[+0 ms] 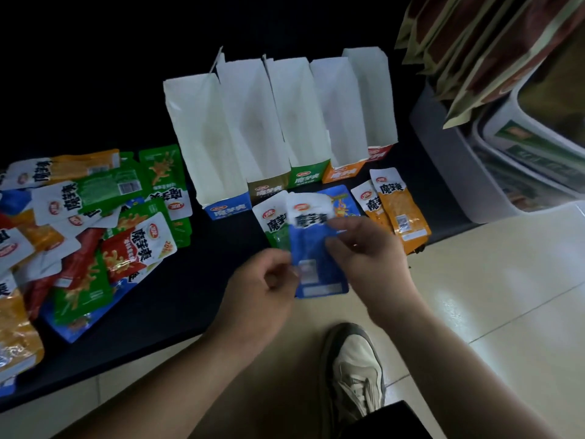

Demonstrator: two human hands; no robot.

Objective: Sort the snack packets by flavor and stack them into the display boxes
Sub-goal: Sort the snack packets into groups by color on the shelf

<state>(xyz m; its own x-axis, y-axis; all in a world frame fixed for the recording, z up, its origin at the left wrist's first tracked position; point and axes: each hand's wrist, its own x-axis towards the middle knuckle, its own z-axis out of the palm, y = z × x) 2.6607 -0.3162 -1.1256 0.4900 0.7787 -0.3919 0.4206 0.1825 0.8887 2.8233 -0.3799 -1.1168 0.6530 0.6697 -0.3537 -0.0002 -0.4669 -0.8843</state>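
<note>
display boxes (285,122) stood abreast on table (190,296) | packet pile (79,223) lay left of them | two packets (395,213) lay before rightmost boxes

Left hand (262,280) and right hand (367,248) were bare, as were both forearms down to the frame's lower edge. One shoe (354,365) was in view: a low sneaker with a cream upper, cream laces and a dark grey-brown band round the toe and sides. The hem of a black trouser leg (389,419) lay over its heel end. Fabric detail was too dark to read.
</note>
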